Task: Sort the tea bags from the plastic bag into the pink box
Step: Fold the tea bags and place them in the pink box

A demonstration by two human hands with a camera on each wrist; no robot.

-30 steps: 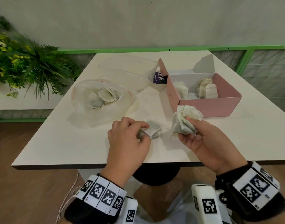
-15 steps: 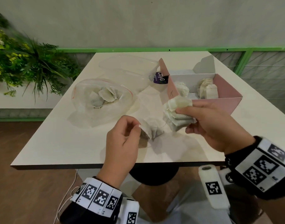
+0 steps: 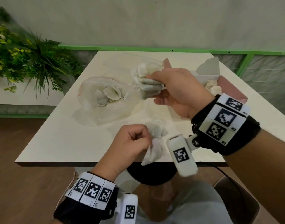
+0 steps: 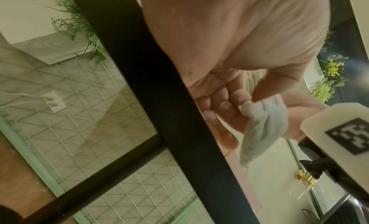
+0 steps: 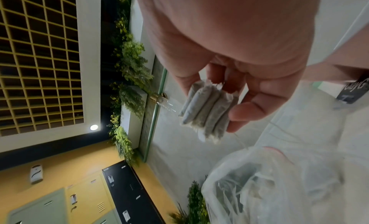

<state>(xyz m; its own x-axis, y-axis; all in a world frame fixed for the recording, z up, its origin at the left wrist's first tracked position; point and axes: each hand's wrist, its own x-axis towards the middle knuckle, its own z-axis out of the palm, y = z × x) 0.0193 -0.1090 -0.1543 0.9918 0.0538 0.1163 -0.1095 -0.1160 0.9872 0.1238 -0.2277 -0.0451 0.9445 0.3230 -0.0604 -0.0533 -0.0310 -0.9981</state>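
Note:
My right hand point(image 3: 159, 84) is raised above the white table point(image 3: 61, 136) and grips a bundle of several tea bags point(image 3: 146, 78); in the right wrist view the bundle point(image 5: 207, 110) sits between thumb and fingers. My left hand point(image 3: 146, 143) is near the table's front edge and pinches a single tea bag point(image 3: 152, 155), seen hanging from the fingertips point(image 4: 263, 129). Another tea bag point(image 3: 158, 131) lies on the table beside it. The clear plastic bag point(image 3: 106, 96) with several tea bags lies at mid-left. The pink box point(image 3: 230, 88) at the right is largely hidden by my right arm.
A green plant point(image 3: 25, 62) stands left of the table. A green railing point(image 3: 251, 65) runs behind it. A second clear bag point(image 3: 122, 62) lies at the table's back. A chair point(image 3: 239, 206) is under me at the lower right.
My right hand lifted the tea bag bundle up and leftward, away from the box front. My left hand drew back toward the table edge, pulling one tea bag up off the table.

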